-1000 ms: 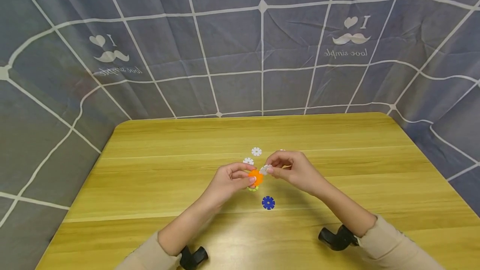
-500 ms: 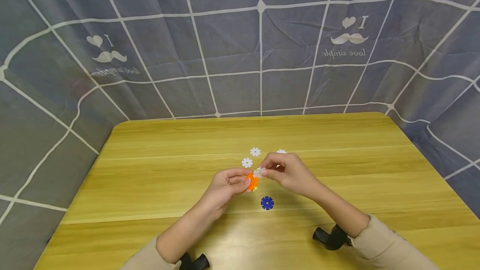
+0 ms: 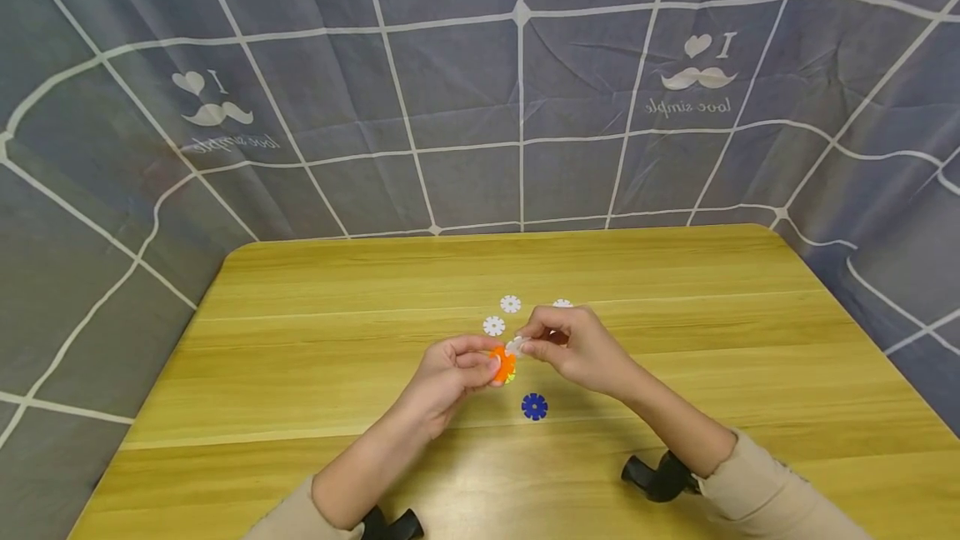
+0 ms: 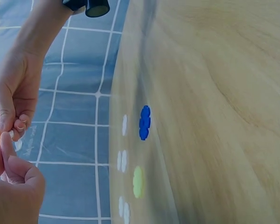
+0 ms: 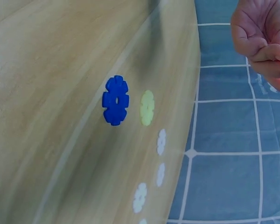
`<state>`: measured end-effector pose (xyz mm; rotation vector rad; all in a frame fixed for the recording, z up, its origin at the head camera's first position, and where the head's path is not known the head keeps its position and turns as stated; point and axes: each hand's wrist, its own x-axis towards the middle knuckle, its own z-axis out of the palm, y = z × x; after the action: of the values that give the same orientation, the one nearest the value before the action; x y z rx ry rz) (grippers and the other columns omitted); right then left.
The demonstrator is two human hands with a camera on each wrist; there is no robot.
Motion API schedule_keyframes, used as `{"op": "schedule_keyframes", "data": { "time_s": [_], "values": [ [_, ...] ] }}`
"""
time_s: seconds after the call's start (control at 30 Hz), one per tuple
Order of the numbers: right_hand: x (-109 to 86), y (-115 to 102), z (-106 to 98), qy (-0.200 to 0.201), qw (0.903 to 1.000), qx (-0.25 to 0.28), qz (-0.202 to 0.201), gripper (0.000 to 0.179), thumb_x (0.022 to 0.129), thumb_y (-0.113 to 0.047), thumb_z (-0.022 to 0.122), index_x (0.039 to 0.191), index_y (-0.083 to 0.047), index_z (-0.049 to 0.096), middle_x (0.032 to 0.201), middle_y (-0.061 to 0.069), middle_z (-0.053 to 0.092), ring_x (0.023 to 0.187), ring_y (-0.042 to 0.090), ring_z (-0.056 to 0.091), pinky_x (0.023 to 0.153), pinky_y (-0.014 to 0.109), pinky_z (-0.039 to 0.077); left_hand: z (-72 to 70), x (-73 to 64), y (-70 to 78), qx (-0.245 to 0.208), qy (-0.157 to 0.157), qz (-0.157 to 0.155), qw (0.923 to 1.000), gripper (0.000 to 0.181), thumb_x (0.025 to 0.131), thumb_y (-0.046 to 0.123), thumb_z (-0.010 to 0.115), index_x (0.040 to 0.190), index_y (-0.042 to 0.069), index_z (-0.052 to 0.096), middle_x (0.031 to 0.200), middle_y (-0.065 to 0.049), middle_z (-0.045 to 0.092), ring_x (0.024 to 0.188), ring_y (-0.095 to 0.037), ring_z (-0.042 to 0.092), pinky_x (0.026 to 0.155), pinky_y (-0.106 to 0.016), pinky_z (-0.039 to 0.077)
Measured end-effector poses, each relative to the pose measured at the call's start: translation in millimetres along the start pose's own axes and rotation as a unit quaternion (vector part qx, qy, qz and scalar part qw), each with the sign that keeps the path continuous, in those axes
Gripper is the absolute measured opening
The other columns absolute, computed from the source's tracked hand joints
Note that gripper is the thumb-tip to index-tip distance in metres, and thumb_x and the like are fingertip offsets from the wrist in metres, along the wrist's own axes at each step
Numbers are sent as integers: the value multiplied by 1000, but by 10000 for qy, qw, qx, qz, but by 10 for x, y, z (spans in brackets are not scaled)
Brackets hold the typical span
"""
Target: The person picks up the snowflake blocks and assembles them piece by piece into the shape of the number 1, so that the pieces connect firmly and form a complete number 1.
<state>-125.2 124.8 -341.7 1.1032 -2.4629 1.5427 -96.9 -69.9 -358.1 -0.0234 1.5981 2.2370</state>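
Note:
In the head view, my left hand (image 3: 450, 377) pinches an orange notched plastic snowflake disc (image 3: 504, 363) between thumb and fingers. My right hand (image 3: 573, 350) pinches a white snowflake disc (image 3: 514, 347), its edge meeting the upper right rim of the orange one. Both pieces are held above the table, partly covered by fingertips. Beneath them lies a yellow-green disc (image 3: 512, 375), mostly hidden in this view but whole in the right wrist view. Nearer to me lies a blue disc (image 3: 535, 407). The left wrist view has both hands fingertip to fingertip at the left edge.
Beyond the hands, white discs (image 3: 511, 303) lie loose on the wooden table (image 3: 337, 290), another white disc (image 3: 494, 326) a bit nearer. One more white disc (image 3: 562, 303) shows behind the right hand. A grey checked curtain (image 3: 465, 107) hangs behind the table.
My right hand has moved left and slightly down, bringing the white disc against the orange one. The left hand has shifted slightly left. A white disc behind the right hand shows more.

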Motion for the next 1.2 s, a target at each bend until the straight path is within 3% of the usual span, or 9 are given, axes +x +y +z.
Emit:
{"op": "schedule_keyframes", "data": {
  "time_s": [0.23,0.4,0.63,0.9,1.2],
  "values": [
    [-20,61,48,-68,9997,1,-215,12,79,7,68,80,-5,66,73,1,64,63,8,52,52,22,48,-9,-8,-28,23,38,-38,10000,25,85,-14,56,109,-17,54,73,-3,65,67,-12,64,67,-21,54],
    [1,68,18,-2,9996,271,57,10,80,9,67,82,-1,67,77,5,66,66,10,56,56,25,53,-5,15,-31,-17,-33,-83,10000,27,85,-13,56,111,-16,53,75,-2,66,70,-12,65,69,-21,54],
    [31,91,-54,0,9986,413,334,9,81,5,67,88,0,69,86,10,68,72,13,61,63,28,55,11,58,-17,32,-30,-191,9998,24,86,-6,60,109,-9,57,77,-1,67,66,-9,64,60,-15,50],
    [28,121,-94,-69,9988,283,382,11,80,-1,71,90,-4,72,84,4,67,73,12,59,63,27,55,-28,76,-52,289,31,-262,9992,22,85,-1,64,107,-5,61,85,-4,69,74,-11,66,66,-18,52],
    [42,123,-92,-326,9992,90,201,11,81,-5,71,91,-8,74,81,3,67,71,11,54,60,25,51,-65,86,-76,196,-337,-324,9987,34,92,5,57,120,-14,51,96,-10,68,84,-14,66,73,-22,54]
  ]
}}
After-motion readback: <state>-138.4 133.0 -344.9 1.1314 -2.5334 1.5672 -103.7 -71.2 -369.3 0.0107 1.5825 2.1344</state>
